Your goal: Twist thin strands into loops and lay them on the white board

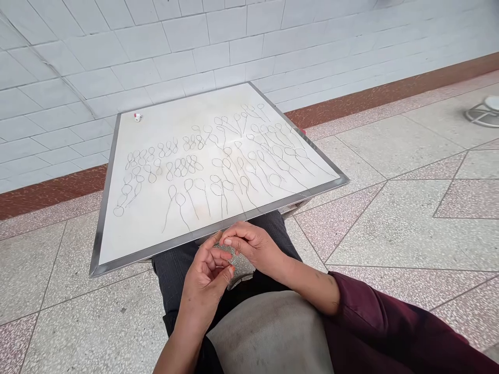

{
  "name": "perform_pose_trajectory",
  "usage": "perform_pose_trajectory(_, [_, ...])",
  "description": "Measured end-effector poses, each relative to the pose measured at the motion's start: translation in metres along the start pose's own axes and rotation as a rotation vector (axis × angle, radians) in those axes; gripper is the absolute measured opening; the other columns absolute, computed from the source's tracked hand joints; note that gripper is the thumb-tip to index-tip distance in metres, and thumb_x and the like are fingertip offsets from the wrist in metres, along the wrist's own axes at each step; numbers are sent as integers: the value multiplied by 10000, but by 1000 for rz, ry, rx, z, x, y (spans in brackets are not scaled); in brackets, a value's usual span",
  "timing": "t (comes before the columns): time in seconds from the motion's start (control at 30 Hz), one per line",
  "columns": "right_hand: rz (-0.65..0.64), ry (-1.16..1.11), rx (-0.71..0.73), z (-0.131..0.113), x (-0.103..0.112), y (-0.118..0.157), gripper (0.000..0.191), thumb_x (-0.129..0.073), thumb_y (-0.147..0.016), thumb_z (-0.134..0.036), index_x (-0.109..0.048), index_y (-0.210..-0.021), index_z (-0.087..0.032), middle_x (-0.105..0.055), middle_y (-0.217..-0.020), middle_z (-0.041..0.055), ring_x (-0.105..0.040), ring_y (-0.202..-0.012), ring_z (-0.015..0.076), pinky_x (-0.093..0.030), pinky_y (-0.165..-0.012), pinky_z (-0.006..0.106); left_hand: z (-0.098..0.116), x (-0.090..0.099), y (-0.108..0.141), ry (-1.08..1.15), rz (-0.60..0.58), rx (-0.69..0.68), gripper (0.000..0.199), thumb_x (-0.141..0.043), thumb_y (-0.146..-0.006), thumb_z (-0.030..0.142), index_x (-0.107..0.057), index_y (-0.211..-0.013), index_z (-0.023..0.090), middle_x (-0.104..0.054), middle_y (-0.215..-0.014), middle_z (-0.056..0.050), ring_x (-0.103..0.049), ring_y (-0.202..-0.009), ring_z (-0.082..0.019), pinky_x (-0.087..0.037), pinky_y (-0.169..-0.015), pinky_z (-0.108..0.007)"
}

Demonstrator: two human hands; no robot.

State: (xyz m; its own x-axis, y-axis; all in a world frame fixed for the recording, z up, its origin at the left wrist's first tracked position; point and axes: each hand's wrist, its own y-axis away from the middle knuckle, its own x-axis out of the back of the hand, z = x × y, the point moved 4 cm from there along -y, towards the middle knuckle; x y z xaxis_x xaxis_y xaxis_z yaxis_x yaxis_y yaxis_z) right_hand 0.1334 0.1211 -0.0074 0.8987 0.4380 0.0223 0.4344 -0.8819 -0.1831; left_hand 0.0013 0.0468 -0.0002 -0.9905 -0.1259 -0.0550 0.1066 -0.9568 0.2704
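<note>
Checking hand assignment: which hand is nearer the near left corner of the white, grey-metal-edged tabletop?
Left. The left hand is to the right of that corner; the right hand is farther right.

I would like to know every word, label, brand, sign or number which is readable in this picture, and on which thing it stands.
There is no readable text.
Small red-and-white object on the table: too small to tell whether it bears print.
Thin dark loops on the table: some look like an "8", but they are loose loops, not written numbers.
Tiled wall and dark red sleeve: no lettering visible.
</note>
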Motion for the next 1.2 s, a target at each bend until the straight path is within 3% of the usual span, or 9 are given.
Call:
perform_pose_trajectory(0.17, [-19, 72, 15, -6, 1, 1, 188, -571, -982, -310, -707, -865, -254, -657, -845, 9, -603, -780, 161, -492, -755, 320, 2, 1, 2, 16, 55, -18, 569, -768, -780, 243, -613, -1327, 277, -661, -920, 4, -602, -769, -147, -502, -739, -297])
perform_pose_trajectory(0.53, [-36, 69, 17, -8, 3, -1, 172, -603, -958, -323, -710, -844, -251, -665, -809, 7, -596, -804, 171, -466, -771, 323, 6, 3, 5, -72, 98, -33, 587, -774, -784, 328, -611, -1345, 264, -734, -850, -10, -639, -737, -165, -512, -737, -311])
perform_pose_trajectory(0.67, [-47, -53, -79, -5, 3, -1, 178, -628, -931, -365, -710, -854, -226, -655, -822, 1, -577, -721, 140, -468, -692, 292, 8, 2, 5, -42, 110, -15, 569, -778, -780, 335, -623, -1321, 255, -727, -826, -4, -601, -678, -146, -505, -633, -271])
perform_pose_trajectory(0.93, [-128, -273, -225, -6, -2, 0, 427, -599, -913, -605, -689, -892, -188, -604, -705, -11, -569, -646, 127, -460, -630, 276, 8, -2, 5, 94, 128, -9, 596, -832, -735, 323, -607, -1275, 206, -712, -774, -2, -601, -684, -149, -468, -589, -239])
perform_pose_trajectory(1.2, [-77, -535, -267, -1, -5, 4, 388, -660, -901, -577, -599, -843, -199, -626, -770, -16, -559, -693, 115, -443, -692, 272, 7, -2, 6, 167, 168, -12, 596, -846, -708, 294, -611, -1247, 198, -682, -737, 14, -560, -635, -129, -450, -570, -229])
